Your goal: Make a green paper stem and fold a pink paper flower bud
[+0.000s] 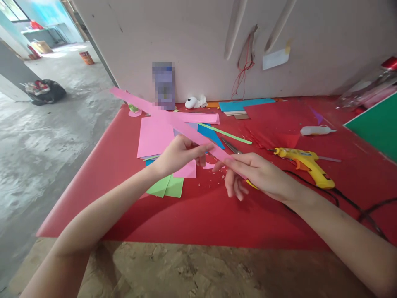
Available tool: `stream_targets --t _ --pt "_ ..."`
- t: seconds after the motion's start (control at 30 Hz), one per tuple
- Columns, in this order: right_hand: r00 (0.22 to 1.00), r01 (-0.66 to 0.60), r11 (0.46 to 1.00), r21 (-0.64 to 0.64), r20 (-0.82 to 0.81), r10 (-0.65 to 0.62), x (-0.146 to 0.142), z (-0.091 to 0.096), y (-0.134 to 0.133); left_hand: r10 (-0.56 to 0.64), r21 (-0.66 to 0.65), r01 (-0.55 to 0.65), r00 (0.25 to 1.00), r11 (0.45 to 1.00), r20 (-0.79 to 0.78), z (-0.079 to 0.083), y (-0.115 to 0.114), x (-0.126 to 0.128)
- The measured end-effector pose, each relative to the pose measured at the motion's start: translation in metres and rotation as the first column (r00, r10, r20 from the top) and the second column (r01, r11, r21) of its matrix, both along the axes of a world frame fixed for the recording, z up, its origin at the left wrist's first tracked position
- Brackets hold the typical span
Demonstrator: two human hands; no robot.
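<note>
A long pink paper strip slants across the view above the red table. My left hand pinches it near its lower part, thumb on top. At the strip's lower right end, my right hand grips it between thumb and index finger, the other fingers curled loosely below. Beneath the strip lie a pink sheet, another folded pink piece, blue paper and light green sheets. Scissors rest behind my right hand, which partly covers them; a yellow handle shows below it.
A yellow glue gun with a black cord lies at the right, near a white glue bottle. A blurred-out box leans on the wall behind. A clear plastic bottle and a green board are at the far right.
</note>
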State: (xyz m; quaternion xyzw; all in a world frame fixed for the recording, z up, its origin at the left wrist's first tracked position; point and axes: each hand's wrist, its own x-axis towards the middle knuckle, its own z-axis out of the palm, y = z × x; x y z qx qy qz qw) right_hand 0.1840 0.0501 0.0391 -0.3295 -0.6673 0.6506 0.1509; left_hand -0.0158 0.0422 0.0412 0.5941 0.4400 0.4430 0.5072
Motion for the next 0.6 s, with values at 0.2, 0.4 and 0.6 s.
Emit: stream_targets --t 0.2,0.4,0.6 --pt "0.996 0.042 0.999 0.000 0.074 -0.042 0.013 -0.006 -0.007 0.161 0.043 -0.162 0.986 0.986 0.043 -0.001 0.005 -0.009" --pt "0.923 0.238 0.906 0.349 0.211 -0.324 0.037 -0.013 0.000 0.205 0.051 -0.214 0.969 0.976 0.141 -0.010 0.021 -0.027" --pt "0.712 0.182 0.653 0.735 0.359 -0.603 0.055 -0.052 0.023 0.211 -0.037 -0.207 0.959 0.978 0.189 -0.021 0.029 -0.029"
